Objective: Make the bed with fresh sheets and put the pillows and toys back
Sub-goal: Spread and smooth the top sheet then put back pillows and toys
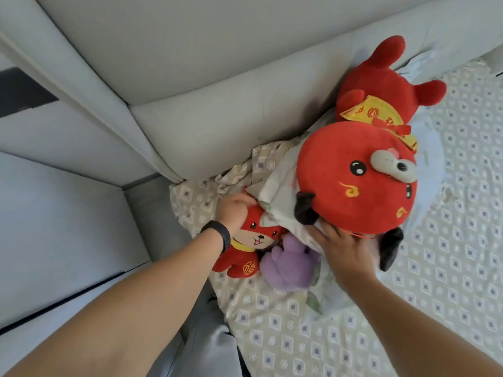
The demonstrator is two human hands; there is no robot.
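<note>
The one camera sat on the person's head. It looked down, close up, at the corner of the bed (299, 336) by the headboard (206, 126).

Open patterned sheet (408, 308) spreads from 3 to 6 o'clock, offering a hand free passage. At 12 o'clock the padded headboard (212, 126) walls off the corner. A big red plush (362, 175) blocks the centre-right atop a pillow (277, 197), while a small red plush (245, 240) and a purple plush (288, 265) crowd the bed's edge at 9 o'clock.
</note>
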